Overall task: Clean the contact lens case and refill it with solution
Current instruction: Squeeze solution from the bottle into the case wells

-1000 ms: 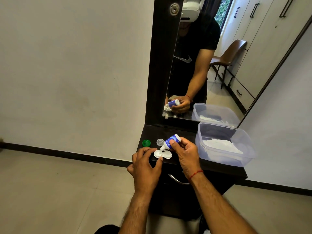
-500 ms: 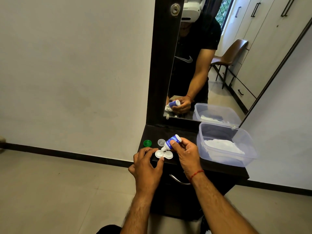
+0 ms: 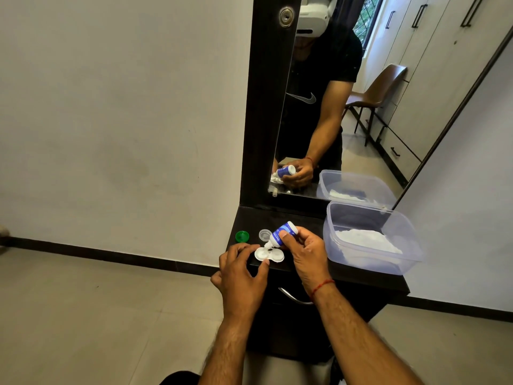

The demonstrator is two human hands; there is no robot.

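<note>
a dark, narrow worktop (image 3: 280, 218) stands against a pale wall (image 3: 125, 120), above a beige tiled floor (image 3: 83, 315). a tall mirror (image 3: 319, 120) in a dark frame rises from the back of it, and a curved metal drawer handle (image 3: 294, 298) shows on the front below. in the mirror a brown chair (image 3: 380, 87) stands before pale wardrobe doors.

at the right end of the worktop sits a clear plastic tub (image 3: 413, 259), open, with crumpled white material (image 3: 366, 240) lying in it. near the left end a green cap (image 3: 242, 236) and a clear cap (image 3: 265, 234) rest side by side, apart from each other.

the white lens case (image 3: 273, 255) lies open by the front edge, between the hands. the left hand (image 3: 241, 276) holds it at its left well, thumb on the near rim, fingers curved over the far side. the right hand (image 3: 305, 254) has its fingers closed round the blue-and-white solution bottle (image 3: 281, 233), tipped nozzle-down over the case. whether the wells hold liquid cannot be told.
</note>
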